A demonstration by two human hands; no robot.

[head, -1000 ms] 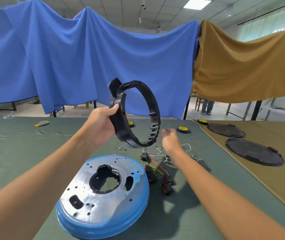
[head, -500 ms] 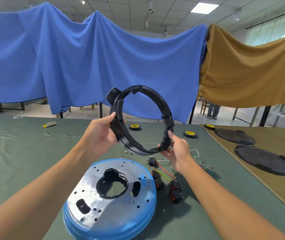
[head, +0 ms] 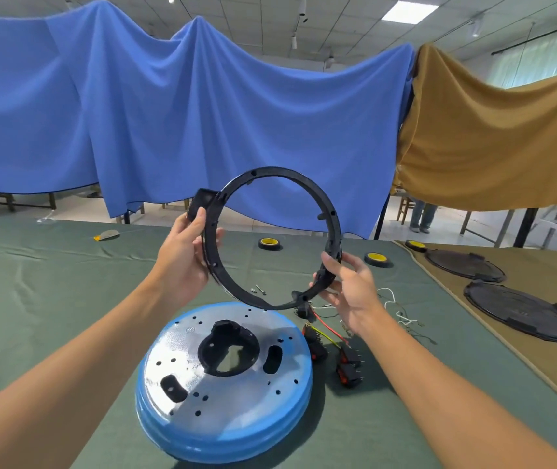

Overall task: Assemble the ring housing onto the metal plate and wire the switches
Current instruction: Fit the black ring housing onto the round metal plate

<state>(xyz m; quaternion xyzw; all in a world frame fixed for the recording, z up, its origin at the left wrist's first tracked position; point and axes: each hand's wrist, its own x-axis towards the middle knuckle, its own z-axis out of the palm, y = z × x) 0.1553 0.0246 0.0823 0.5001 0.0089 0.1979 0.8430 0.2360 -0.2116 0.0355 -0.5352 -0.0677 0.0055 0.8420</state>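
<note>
We find the black ring housing upright, off the desk. Left hand grips its rim; right hand pinches the opposite side.

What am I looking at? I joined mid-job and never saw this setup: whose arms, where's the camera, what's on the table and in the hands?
There is no robot: these are a person's bare arms, filmed by one wide-angle camera worn on their head, looking forward and down. The left hand grips the black ring housing at its left side; the right hand pinches its lower right edge, holding it in the air. Below, on the green cloth, lies the round metal plate with a blue rim. Right of it lie black switches with coloured wires; farther back are loose screws and yellow tape rolls.
</note>
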